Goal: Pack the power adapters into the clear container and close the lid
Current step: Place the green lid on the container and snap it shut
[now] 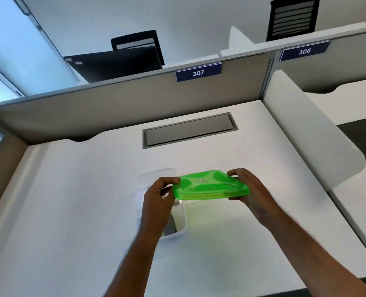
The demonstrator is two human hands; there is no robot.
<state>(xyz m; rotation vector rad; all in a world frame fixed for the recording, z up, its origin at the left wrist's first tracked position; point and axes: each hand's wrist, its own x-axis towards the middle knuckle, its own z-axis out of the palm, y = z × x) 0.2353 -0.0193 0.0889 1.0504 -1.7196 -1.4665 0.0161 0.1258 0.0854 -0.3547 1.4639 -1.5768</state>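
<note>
I hold a bright green lid point(207, 186) in the air with both hands, roughly level, above the white desk. My left hand point(159, 196) pinches its left edge and my right hand point(247, 189) grips its right edge. Below and left of the lid stands the clear container point(179, 219), faint against the white desk and partly hidden by my left hand and forearm. Something grey shows inside it near its right wall; I cannot make out the power adapters clearly.
A grey cable hatch point(189, 130) is set into the desk point(70, 200) behind the lid. Beige partition walls point(113, 103) close the back and left, and a white divider point(306, 133) stands on the right. Labels read 307 and 306.
</note>
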